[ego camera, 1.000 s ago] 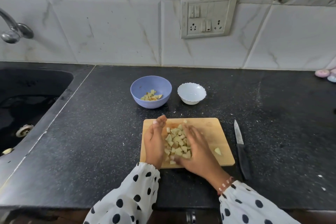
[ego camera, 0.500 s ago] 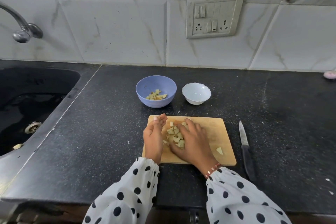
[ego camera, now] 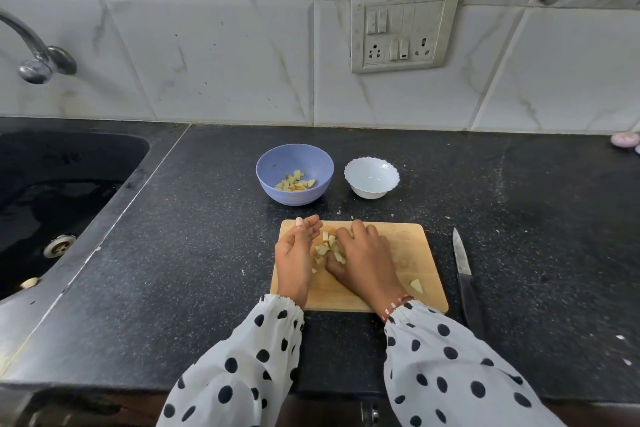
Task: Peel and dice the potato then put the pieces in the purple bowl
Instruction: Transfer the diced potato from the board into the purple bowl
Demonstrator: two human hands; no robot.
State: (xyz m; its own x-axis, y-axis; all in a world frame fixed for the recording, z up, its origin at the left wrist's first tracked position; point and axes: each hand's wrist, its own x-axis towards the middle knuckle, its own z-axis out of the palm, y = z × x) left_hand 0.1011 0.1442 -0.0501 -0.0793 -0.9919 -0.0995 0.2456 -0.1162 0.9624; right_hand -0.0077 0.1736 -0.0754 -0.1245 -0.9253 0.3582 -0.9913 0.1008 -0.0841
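Both hands are down on the rectangular wooden chopping board (ego camera: 412, 246): left hand (ego camera: 294, 258) cupped on edge like a wall, right hand (ego camera: 363, 258) curled over the pale diced potato pieces (ego camera: 327, 246), raking them together. Looks like the scoop-up step. Next they need lifting to the round purple bowl (ego camera: 295, 163) just beyond, which already holds some, plus that stray cube (ego camera: 416, 285) near the right corner

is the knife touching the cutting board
Apart. The head view shows a strip of dark counter between the knife and the right edge of the cutting board.
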